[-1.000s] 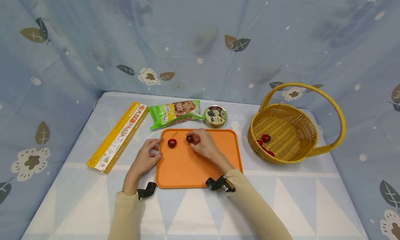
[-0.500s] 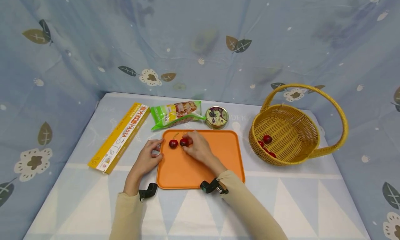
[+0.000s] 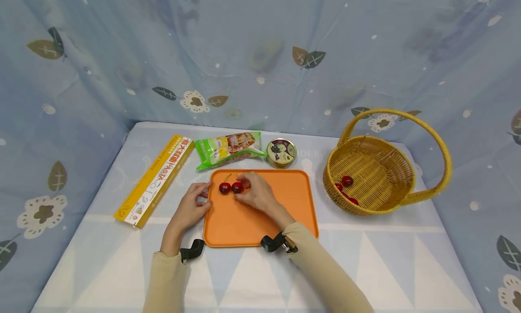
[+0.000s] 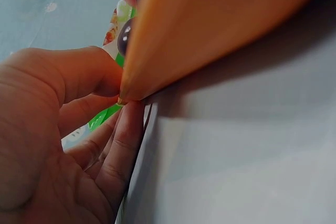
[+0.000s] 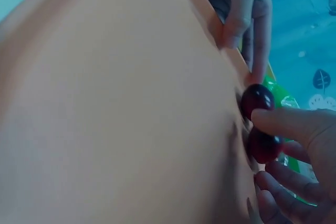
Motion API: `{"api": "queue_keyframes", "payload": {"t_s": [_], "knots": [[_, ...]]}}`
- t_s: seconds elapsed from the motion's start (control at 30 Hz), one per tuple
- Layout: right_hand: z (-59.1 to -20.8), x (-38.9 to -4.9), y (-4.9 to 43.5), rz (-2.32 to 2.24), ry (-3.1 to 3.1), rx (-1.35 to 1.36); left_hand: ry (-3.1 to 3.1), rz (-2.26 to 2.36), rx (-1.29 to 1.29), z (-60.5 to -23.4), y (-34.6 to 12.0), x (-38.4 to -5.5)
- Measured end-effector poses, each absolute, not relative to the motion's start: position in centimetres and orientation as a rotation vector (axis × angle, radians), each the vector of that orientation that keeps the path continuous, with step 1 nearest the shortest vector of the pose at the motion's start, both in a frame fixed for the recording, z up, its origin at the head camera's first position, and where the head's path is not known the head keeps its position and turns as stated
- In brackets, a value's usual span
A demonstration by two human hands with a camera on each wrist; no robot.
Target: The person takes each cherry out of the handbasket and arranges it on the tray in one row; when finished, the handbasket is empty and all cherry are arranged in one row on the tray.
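My right hand (image 3: 260, 194) pinches a dark red cherry (image 3: 237, 187) between thumb and fingers, low over the orange tray (image 3: 260, 229). Right beside it, at the tray's upper left, sits another cherry (image 3: 224, 188) with its stem pointing up. The right wrist view shows the held cherry (image 5: 264, 145) close against the other cherry (image 5: 257, 99), with my thumb across the place where they meet. My left hand (image 3: 190, 206) holds the tray's left edge; in the left wrist view its thumb and fingers (image 4: 123, 145) meet at the rim.
A wicker basket (image 3: 400, 177) with a tall handle and several cherries inside stands to the right. Behind the tray lie a green snack packet (image 3: 209, 153) and a round tin (image 3: 281, 153). A yellow pasta box (image 3: 154, 182) lies to the left.
My right hand has moved left across the tray with the cherry, bringing it right beside the stemmed one. My left hand stays at the tray's edge.
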State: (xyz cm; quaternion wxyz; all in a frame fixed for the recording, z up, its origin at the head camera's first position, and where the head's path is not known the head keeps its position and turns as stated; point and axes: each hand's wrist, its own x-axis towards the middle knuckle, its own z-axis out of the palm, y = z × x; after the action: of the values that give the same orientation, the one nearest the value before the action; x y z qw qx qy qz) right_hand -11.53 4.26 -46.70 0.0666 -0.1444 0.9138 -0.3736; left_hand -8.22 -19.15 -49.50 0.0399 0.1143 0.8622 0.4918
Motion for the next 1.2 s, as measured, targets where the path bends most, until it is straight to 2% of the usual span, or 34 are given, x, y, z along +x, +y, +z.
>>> {"api": "queue_keyframes", "payload": {"t_s": [0.27,0.57,0.73,0.9,1.2], "knots": [[-44.4,-11.9,7.7,-1.357,2.652,-0.341,2.656,1.496,0.354,-49.3,-19.5,-8.4],[-40.1,-11.7,18.5,-1.458,2.790,-0.289,2.662,1.480,0.369,-49.2,-19.8,-8.6],[-38.5,-11.7,24.8,-1.300,2.863,-0.196,2.667,1.487,0.371,-49.3,-19.8,-8.4],[-38.6,-11.9,30.0,-1.037,2.803,-0.169,2.655,1.498,0.362,-49.3,-19.5,-8.2],[-39.4,-12.9,33.8,-0.823,2.650,-0.259,2.641,1.514,0.367,-49.5,-19.2,-8.2]]}}
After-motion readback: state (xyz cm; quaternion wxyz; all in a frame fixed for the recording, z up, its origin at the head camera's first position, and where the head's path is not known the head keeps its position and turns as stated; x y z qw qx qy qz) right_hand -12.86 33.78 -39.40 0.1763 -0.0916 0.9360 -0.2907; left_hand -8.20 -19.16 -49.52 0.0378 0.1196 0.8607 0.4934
